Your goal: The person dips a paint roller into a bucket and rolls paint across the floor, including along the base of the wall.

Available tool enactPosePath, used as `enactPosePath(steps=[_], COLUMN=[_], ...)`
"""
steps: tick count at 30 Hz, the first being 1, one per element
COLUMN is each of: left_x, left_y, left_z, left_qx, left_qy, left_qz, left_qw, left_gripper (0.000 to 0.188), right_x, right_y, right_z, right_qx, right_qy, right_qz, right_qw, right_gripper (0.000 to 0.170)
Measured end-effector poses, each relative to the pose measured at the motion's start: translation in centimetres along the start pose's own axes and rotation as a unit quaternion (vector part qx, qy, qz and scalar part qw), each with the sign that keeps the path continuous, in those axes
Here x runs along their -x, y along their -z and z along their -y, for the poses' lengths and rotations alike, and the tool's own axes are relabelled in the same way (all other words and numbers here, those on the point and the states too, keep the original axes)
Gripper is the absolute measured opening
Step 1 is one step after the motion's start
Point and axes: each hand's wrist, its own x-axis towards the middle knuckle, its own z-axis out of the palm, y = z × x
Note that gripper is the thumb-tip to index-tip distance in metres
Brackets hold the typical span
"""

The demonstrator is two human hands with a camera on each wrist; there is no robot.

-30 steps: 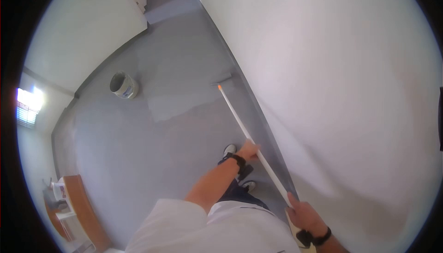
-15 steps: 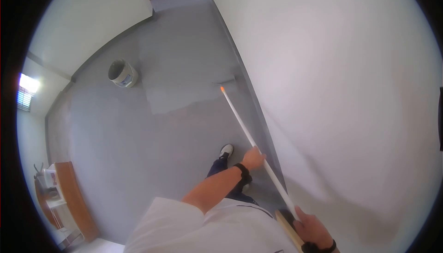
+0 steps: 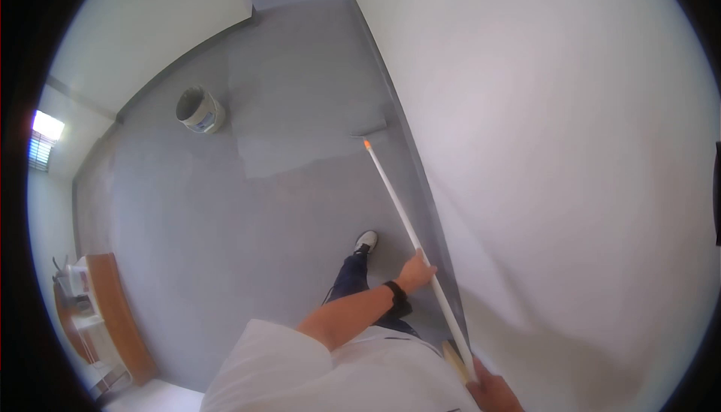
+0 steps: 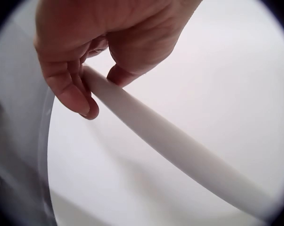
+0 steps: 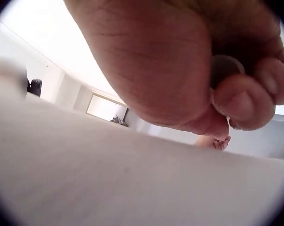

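Observation:
A long white pole (image 3: pixel 394 199) with an orange tip carries a paint roller (image 3: pixel 373 129), which lies on the grey floor close to the wall base. My left hand (image 3: pixel 415 271) grips the pole partway down. In the left wrist view the left fingers (image 4: pixel 73 96) curl round one side of it, with the thumb on the other. Lower on the pole, my right hand (image 3: pixel 493 388) holds it beside the white shirt. The right wrist view has the right fingers (image 5: pixel 248 103) curled about the pole's round end (image 5: pixel 226 66).
A paint-smeared bucket (image 3: pixel 200 110) stands on the floor (image 3: pixel 218 262), at the upper left. A white wall (image 3: pixel 571 149) runs along the right. Wooden-sided furniture (image 3: pixel 120 314) is at the lower left. A shoe (image 3: pixel 366 241) is planted near the pole.
Both hands have moved down in the head view with the pole, the right one nearing the bottom edge. The roller has shifted slightly right. One foot now stands ahead of the other.

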Motion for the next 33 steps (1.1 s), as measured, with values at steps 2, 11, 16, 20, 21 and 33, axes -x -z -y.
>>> enactPosePath(steps=[2, 11, 16, 20, 21, 33], left_x=[0.5, 9.1, 12.2, 21.2, 23.1, 34.3], left_y=[-2.2, -25.7, -32.2, -44.7, -47.9, -46.1], left_z=[0.4, 7.1, 12.6, 15.8, 16.9, 19.8], left_qx=[0.02, 0.362, 0.288, 0.345, 0.323, 0.29], left_qy=[0.003, 0.102, 0.016, 0.036, 0.066, 0.067], left_qz=[0.023, -0.002, 0.009, 0.043, 0.05, 0.037], left_qw=[1.0, 0.927, 0.957, 0.937, 0.943, 0.954], left_gripper=[0.072, 0.048, 0.038, 0.041, 0.047, 0.059], right_x=[1.2, 7.2, 11.0, 20.9, 23.0, 34.8], right_y=[-1.3, -11.4, -17.9, -22.5, -23.3, -27.2], right_z=[-3.3, -26.3, -32.7, -44.4, -46.4, -41.2], right_qx=[0.025, -0.002, -0.032, -0.024, -0.036, -0.036], right_qy=[0.036, 0.022, 0.045, 0.031, 0.028, 0.009], right_qz=[-0.026, -0.093, -0.141, -0.123, -0.131, -0.093], right_qw=[0.999, 0.995, 0.988, 0.992, 0.99, 0.995], right_gripper=[0.062, 0.058, 0.056, 0.056, 0.055, 0.058])
